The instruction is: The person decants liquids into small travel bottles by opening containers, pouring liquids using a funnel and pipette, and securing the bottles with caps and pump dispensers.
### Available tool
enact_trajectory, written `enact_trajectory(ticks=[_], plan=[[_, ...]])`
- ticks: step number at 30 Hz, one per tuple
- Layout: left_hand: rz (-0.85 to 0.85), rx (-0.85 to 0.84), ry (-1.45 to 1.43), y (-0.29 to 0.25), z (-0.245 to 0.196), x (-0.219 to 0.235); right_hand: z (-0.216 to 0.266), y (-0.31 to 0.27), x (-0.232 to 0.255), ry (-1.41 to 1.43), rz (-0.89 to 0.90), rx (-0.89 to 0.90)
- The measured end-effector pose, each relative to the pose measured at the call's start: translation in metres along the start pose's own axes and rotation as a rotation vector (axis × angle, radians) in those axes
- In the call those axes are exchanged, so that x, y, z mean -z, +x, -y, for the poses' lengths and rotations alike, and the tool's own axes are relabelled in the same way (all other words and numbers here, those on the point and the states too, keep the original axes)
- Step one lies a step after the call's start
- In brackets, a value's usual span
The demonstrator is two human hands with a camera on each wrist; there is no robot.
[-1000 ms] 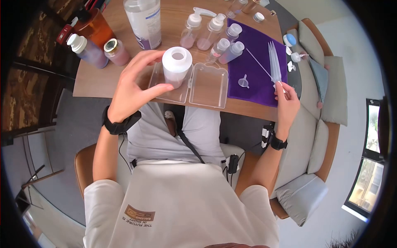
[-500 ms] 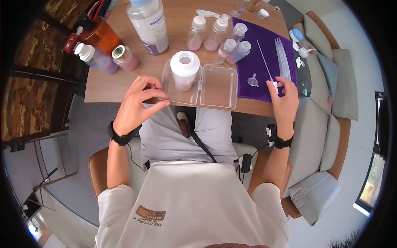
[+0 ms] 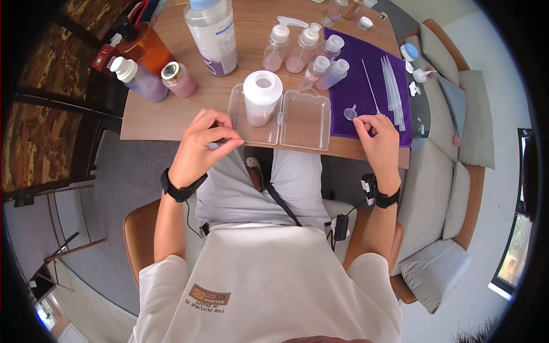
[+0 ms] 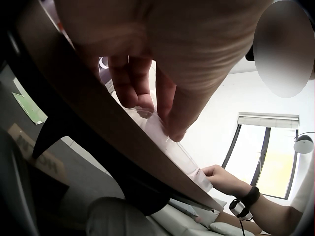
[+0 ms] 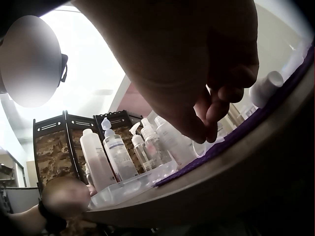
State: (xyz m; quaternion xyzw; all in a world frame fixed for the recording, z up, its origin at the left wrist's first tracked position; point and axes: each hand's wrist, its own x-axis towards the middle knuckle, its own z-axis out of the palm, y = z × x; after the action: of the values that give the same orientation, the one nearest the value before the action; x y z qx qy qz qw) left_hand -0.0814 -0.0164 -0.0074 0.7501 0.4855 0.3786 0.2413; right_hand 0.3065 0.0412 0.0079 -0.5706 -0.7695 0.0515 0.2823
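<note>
A white-shouldered bottle (image 3: 262,102) stands in the left half of an open clear case (image 3: 306,143). My left hand (image 3: 200,143) is at the case's near left corner, fingers loosely bent; in the left wrist view its fingertips (image 4: 145,110) overlap the clear rim, and I cannot tell whether they press it. On the purple cloth (image 3: 366,74) lies a small clear funnel (image 3: 349,114). My right hand (image 3: 380,140) pinches the funnel's near edge between thumb and fingertips, also seen in the right wrist view, where the funnel (image 5: 199,150) is partly hidden.
Clear pipettes (image 3: 393,91) and a thin stick (image 3: 370,84) lie on the cloth, right of the funnel. Several small bottles (image 3: 303,51) stand behind the case. A large bottle (image 3: 214,43), an amber bottle (image 3: 146,48) and two pink-toned containers stand at the back left.
My left hand has let go of the white-shouldered bottle and come down to the case's near corner. My right hand has left the pipettes and moved left to the funnel.
</note>
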Motion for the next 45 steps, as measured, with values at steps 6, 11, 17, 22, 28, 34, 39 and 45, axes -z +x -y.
enact_trajectory(ticks=[6, 11, 17, 22, 28, 34, 39, 45], plan=[[0.000, 0.007, -0.003, -0.001, 0.000, -0.001, -0.001, -0.001, 0.002, 0.016, 0.003, -0.031], [0.013, 0.063, -0.100, -0.002, 0.001, 0.000, 0.000, 0.000, 0.008, 0.074, -0.018, -0.060], [-0.058, 0.068, -0.118, 0.002, -0.003, 0.012, 0.004, 0.009, 0.027, 0.437, -0.003, -0.278], [-0.150, 0.034, -0.235, 0.009, 0.008, 0.007, 0.013, 0.018, 0.028, 0.223, -0.049, -0.117], [-0.240, 0.140, -0.413, 0.008, 0.022, -0.006, -0.001, 0.016, 0.015, 0.187, 0.009, -0.178], [-0.233, 0.166, -0.452, 0.004, 0.026, -0.008, -0.009, 0.012, 0.012, 0.021, 0.059, -0.041], [-0.234, 0.166, -0.453, 0.005, 0.025, -0.008, -0.003, 0.023, 0.031, 0.310, 0.087, -0.212], [-0.237, 0.214, -0.464, 0.004, 0.023, -0.008, 0.042, 0.048, 0.068, 0.732, 0.222, -0.261]])
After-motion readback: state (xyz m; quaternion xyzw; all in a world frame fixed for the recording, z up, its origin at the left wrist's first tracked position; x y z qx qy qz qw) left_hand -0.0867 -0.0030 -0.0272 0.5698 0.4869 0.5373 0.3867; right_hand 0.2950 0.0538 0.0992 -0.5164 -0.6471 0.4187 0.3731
